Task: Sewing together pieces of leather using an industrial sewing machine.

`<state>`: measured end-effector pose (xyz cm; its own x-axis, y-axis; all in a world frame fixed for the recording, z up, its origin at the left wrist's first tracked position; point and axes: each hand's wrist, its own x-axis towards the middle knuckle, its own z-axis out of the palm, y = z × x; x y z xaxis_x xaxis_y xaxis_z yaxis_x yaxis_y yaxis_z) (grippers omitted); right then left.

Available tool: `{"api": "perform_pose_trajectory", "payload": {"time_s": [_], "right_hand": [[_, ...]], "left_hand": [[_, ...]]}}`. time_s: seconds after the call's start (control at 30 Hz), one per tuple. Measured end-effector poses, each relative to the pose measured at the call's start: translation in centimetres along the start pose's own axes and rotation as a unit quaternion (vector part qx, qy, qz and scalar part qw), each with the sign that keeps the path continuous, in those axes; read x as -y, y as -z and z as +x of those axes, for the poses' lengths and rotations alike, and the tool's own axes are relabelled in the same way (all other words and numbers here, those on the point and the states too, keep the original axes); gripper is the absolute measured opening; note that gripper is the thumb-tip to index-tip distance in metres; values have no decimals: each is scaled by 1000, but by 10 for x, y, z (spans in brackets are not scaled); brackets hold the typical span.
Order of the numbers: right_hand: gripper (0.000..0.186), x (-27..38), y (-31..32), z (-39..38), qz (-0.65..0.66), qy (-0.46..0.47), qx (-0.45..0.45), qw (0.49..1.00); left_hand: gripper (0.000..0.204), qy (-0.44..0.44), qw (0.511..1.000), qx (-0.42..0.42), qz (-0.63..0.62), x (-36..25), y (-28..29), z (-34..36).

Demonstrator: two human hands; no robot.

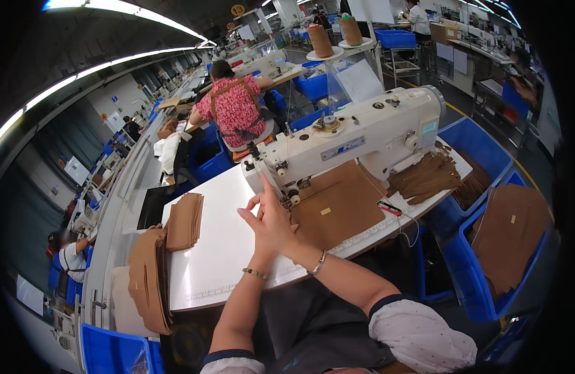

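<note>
Left hand (260, 232) meets right hand (284, 238) (any pinch, I cannot tell), and a brushing wrist could skew the brown panel (352, 209).

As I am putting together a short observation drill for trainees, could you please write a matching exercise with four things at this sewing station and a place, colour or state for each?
Column one
1. Sewing machine
2. Large brown panel
3. Small red tool
4. Left thread cone

Column two
A. Standing on a round white holder
B. Lying flat, with a small yellow tag on it
C. Mostly white
D. By the right-hand edge of the panel

Right pairs: 1-C, 2-B, 3-D, 4-A
</note>
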<state>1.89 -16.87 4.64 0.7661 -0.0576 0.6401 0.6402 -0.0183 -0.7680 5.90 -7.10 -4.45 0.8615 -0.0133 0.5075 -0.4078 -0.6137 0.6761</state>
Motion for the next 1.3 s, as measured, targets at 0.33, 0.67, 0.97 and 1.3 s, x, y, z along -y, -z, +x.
{"api": "perform_pose_trajectory", "payload": {"time_s": [0.33, 0.67, 0.97, 1.3], "right_hand": [[40, 17, 33, -21, -31, 74, 61, 995], [31, -6, 128, -42, -216, 126, 103, 963], [36, -41, 303, -61, -556, 79, 116, 819], [30, 4, 339, -24, -513, -35, 140, 846]], "left_hand": [[66, -20, 999, 23, -13, 39, -7, -19], [108, -112, 918, 293, 243, -32, 23, -42], [68, -180, 891, 262, 325, -67, 20, -31], [46, -188, 894, 263, 309, -102, 52, -94]]}}
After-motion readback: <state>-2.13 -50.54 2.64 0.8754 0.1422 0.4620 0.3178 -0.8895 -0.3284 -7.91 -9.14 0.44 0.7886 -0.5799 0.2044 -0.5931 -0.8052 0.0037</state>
